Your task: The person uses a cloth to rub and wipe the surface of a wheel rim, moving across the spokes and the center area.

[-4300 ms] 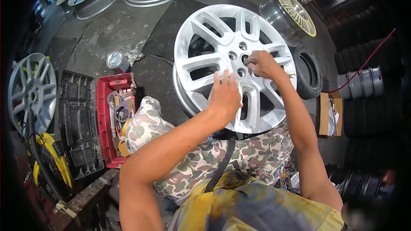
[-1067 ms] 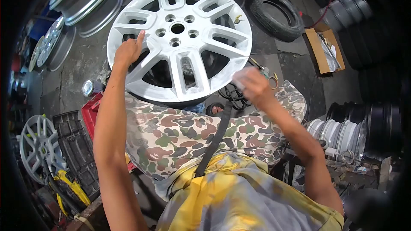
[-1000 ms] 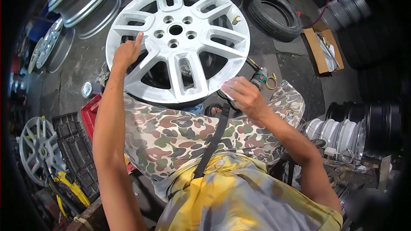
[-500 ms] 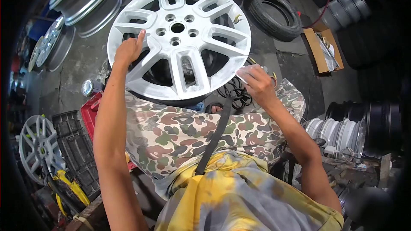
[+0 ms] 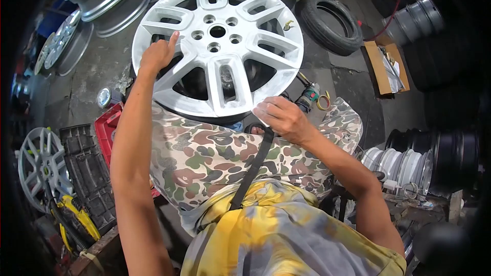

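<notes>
A large white alloy wheel rim (image 5: 217, 53) with double spokes lies face up in front of my knees, its coat powdery and streaked. My left hand (image 5: 157, 55) grips a spoke on the rim's left side, fingers curled into the gap and one digit stretched up along the spoke. At the rim's lower right edge, my right hand (image 5: 282, 117) pinches a small, thin whitish piece of sandpaper (image 5: 262, 118), pressed near the outer lip. My fingers hide most of that piece. A brass-coloured valve stem (image 5: 289, 24) sticks out at the upper right of the rim.
A black tyre (image 5: 330, 24) lies beyond the rim, with an open cardboard box (image 5: 386, 66) right of it. A green power tool (image 5: 309, 95) and a tape roll (image 5: 323, 102) lie beside my right knee. Silver rims (image 5: 112, 0) are stacked at left; a red case (image 5: 107, 130) stands near my left leg.
My right hand has slid left and down along the rim's lower edge with the sandpaper, uncovering the power tool. My left hand keeps its place on the spoke. The view has shifted slightly.
</notes>
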### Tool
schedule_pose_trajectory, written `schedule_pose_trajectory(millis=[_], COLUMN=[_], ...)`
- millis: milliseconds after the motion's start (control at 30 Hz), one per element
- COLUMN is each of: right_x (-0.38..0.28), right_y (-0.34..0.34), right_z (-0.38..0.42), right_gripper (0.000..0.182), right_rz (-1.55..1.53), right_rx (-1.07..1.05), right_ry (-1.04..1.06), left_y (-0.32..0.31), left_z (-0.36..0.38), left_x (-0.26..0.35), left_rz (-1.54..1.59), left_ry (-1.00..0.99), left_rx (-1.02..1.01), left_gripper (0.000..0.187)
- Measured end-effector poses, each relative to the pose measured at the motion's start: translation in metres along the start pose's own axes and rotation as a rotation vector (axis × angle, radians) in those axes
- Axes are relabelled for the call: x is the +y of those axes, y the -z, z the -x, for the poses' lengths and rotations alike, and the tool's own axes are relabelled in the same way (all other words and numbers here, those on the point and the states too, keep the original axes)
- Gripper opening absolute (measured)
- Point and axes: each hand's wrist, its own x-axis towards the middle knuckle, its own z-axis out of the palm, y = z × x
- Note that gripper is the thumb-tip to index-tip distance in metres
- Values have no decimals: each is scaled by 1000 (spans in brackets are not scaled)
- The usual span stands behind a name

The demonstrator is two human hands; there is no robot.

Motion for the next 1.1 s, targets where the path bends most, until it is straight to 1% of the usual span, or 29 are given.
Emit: schedule_pose_trajectory(millis=[100, 133, 233, 267, 367, 400, 433, 500, 567, 667, 700, 767, 800, 833, 900, 933, 1000, 1033, 1100], right_x=[18, 25, 19, 10, -4, 5, 12, 25, 18, -11, -3, 37, 58, 69, 74, 67, 47, 57, 85], right_y=[5, 12, 12, 4, -3, -4, 2, 17, 10, 2, 2, 8, 9, 22, 29, 31, 30, 30, 36], right_z=[14, 20, 20, 14, 1, 6, 11, 18, 14, -4, 1, 25, 37, 33, 25, 21, 13, 15, 18], right_gripper=[33, 33, 33, 35, 34, 30, 30, 27, 27, 24, 24, 23, 32, 35, 37, 37, 35, 35, 30], right_rz=[24, 54, 78, 44, -29, 22, 22, 89, 136, 0, 0, 66, 86, 119, 81, 80, -13, -22, 113], right_rx=[5, -23, -5, 28, 42, 75, 75, 21, 45, 75, 80, 93, 116, 85, 32, 32, -40, -43, -64], right_ry=[-57, -129, -153, -121, -111, -90, -95, -278, -251, -137, -143, -206, -306, -367, -397, -391, -221, -220, -273], left_y=[-2, -1, -2, -2, 0, -1, 0, 1, 0, 2, 1, 0, 0, -1, 0, 0, 2, 4, 2], left_z=[0, 0, -1, -2, 4, 1, 2, 4, 2, -1, 0, 1, 1, -1, -2, 0, 3, 3, 4], left_x=[0, 2, 1, 2, 2, 0, 2, 7, 4, 2, 1, 5, 5, 2, 0, 2, 4, 4, 5], left_rz=[-8, -1, 3, -7, -3, -31, -32, 36, 18, -33, -49, -32, -9, 10, -5, -3, -1, -6, -11], left_ry=[-46, -41, -27, -23, -44, -41, -44, -17, -5, -20, -38, -22, -20, -19, -11, -1, 19, -1, -25], left_rx=[-6, -9, -11, -14, 25, 16, 12, -1, -15, -20, -18, -16, -20, -21, -27, -18, -9, -20, -38], left_gripper=[93, 93, 93, 93, 94, 94, 94, 94, 94, 93, 93, 92, 92, 92, 92, 92, 92, 93, 93])
